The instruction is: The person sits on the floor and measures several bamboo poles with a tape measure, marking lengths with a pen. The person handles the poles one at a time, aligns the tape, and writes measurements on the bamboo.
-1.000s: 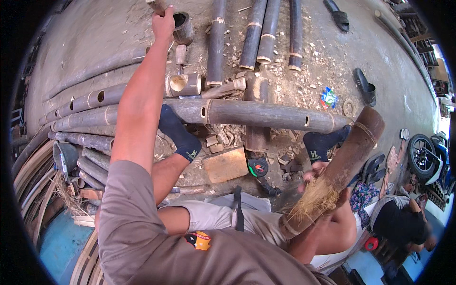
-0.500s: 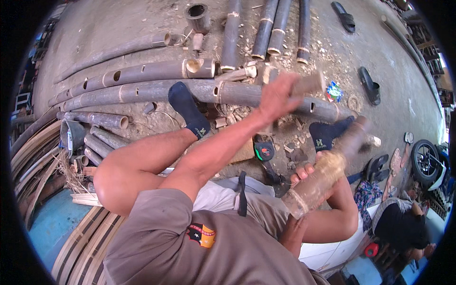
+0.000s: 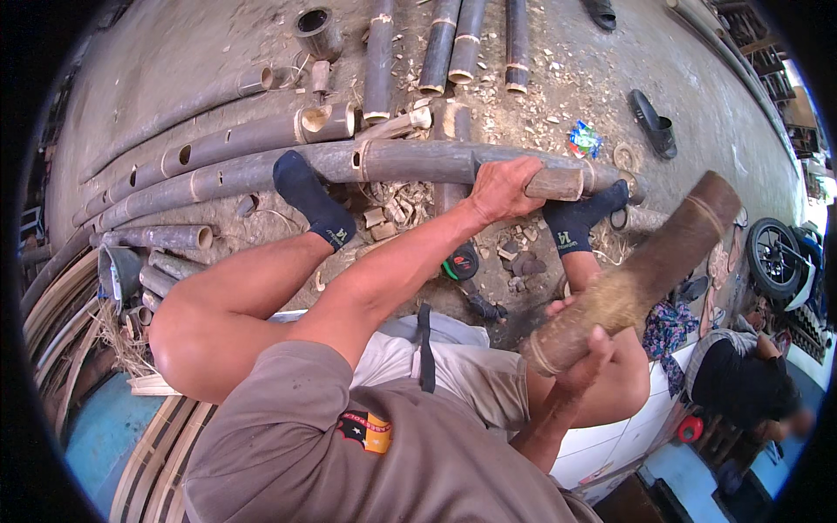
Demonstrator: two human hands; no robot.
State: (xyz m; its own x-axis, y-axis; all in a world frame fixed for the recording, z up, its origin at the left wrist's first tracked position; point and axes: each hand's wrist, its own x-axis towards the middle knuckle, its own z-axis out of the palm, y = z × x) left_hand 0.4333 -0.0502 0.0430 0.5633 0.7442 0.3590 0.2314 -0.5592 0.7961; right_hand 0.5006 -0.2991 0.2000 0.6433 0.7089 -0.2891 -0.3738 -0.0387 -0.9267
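Observation:
My left hand (image 3: pixel 507 187) is closed round a short brown wooden piece (image 3: pixel 555 184), like a tool handle, just above a long dark bamboo pole (image 3: pixel 235 176). Whether a blade extends from it is hidden by the hand. My right hand (image 3: pixel 595 356) grips a thick bamboo club (image 3: pixel 641 283) from beneath, its middle frayed and yellowish. The club tilts up to the right over my right knee, apart from the wooden piece. My socked feet, left (image 3: pixel 316 200) and right (image 3: pixel 586 218), rest at the pole, which has small cut holes.
Another holed bamboo pole (image 3: pixel 244 139) lies beyond. Several dark bamboo lengths (image 3: pixel 443 44) point away at the top. Wood chips (image 3: pixel 392 209), a tape measure (image 3: pixel 462 261) and sandals (image 3: pixel 654 124) lie on the floor. A person (image 3: pixel 741 375) sits at the right, near a motorcycle wheel (image 3: pixel 774 255).
My left hand and the wooden piece have come down toward the pole. The bamboo club has swung a little rightward in my right hand. The whole view has shifted slightly.

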